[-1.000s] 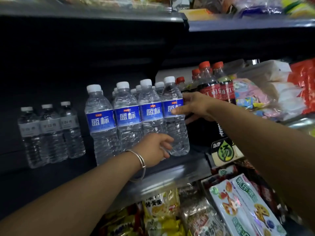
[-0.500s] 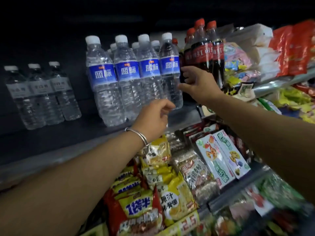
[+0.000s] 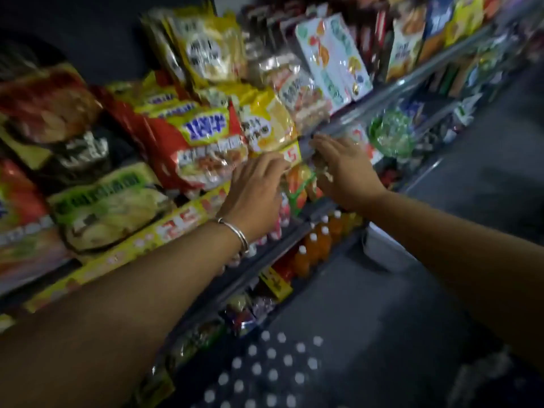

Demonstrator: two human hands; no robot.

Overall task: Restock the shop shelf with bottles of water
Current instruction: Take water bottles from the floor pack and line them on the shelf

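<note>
The view has tipped down and is blurred. A pack of water bottles (image 3: 265,369) stands on the dark floor at the bottom middle, seen from above as several white caps. My left hand (image 3: 256,192), with a silver bangle on the wrist, hangs in front of the noodle shelf with relaxed fingers and holds nothing. My right hand (image 3: 344,169) is just to its right, in front of the shelf's metal edge (image 3: 382,98), fingers loosely bent and empty. The shelf with the stocked water bottles is out of view above.
Instant noodle packets (image 3: 203,136) fill the shelf to the left of my hands. Orange drink bottles (image 3: 315,242) stand on a lower shelf below my hands. A white box (image 3: 382,248) sits on the floor by the shelf foot. Dark floor stretches to the right.
My head has tilted down, so the water shelf left the view and the floor pack came in. Both hands have let go of the shelved bottles and dropped towards the lower shelves.
</note>
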